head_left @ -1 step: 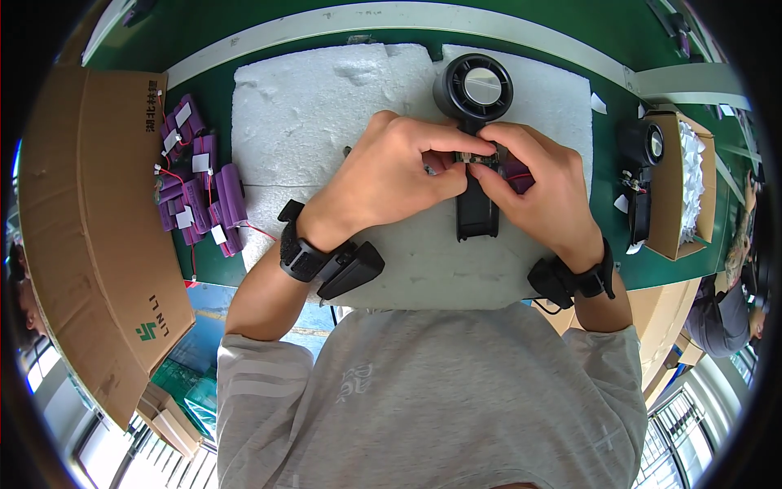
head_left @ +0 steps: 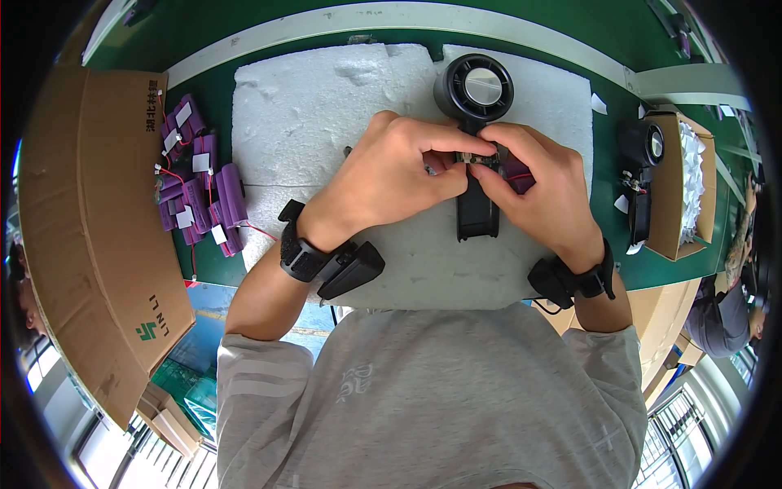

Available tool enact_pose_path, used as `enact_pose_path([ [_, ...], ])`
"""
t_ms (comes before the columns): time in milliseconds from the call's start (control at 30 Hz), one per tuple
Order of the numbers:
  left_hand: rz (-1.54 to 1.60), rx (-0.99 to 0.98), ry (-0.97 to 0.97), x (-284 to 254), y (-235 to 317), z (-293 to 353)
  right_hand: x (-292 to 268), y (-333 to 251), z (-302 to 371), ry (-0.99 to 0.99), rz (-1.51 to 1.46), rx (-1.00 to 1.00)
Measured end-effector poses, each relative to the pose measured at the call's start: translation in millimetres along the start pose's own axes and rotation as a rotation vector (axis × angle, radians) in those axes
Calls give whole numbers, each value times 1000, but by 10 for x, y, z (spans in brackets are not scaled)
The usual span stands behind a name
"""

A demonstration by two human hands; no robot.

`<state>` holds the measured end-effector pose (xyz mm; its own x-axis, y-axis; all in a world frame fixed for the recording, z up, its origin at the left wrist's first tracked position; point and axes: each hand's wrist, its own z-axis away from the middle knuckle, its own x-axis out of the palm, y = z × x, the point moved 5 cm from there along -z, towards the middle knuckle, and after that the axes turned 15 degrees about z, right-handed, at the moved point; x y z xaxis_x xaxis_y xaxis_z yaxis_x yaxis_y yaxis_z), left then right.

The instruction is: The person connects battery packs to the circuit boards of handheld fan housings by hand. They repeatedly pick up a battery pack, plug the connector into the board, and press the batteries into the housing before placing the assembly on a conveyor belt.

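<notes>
A: What sits at the centre of the frame?

B: A black handheld fan, lying on a white foam sheet on the green counter, round head away from the worker, handle toward the body. Both grips meet over the handle's upper end, where a small circuit part shows between the fingertips.

A: And how do the grips stand?

B: The left hand is pinched shut on that small part; the right hand is pinched against it from the other side, a purple battery with a red wire just beneath its fingers.

A: What lies around them?

B: Well left of the left hand, a cluster of purple battery packs beside a cardboard box. Right of the right hand, a second black fan against a small open carton.

A: The risk from here?

B: Probably the thin wire: a tug from either pinch could strain or snap it. The small part could also slip and drop into the handle.
</notes>
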<state>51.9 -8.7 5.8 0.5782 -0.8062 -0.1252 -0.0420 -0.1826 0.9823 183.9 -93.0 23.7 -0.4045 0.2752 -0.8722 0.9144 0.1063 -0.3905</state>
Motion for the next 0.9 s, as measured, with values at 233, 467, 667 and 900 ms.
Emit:
enact_pose_path([
  [233,9,5,1,2,-15,4,7,4,6,1,-1,45],
  [467,-22,-48,-1,1,-19,-2,2,-33,-6,22,24,68],
  [667,-36,-100,-25,-9,0,-15,10,-37,3,25,47,89],
  [900,16,-3,-12,-19,-47,-25,33,5,10,33,54,104],
])
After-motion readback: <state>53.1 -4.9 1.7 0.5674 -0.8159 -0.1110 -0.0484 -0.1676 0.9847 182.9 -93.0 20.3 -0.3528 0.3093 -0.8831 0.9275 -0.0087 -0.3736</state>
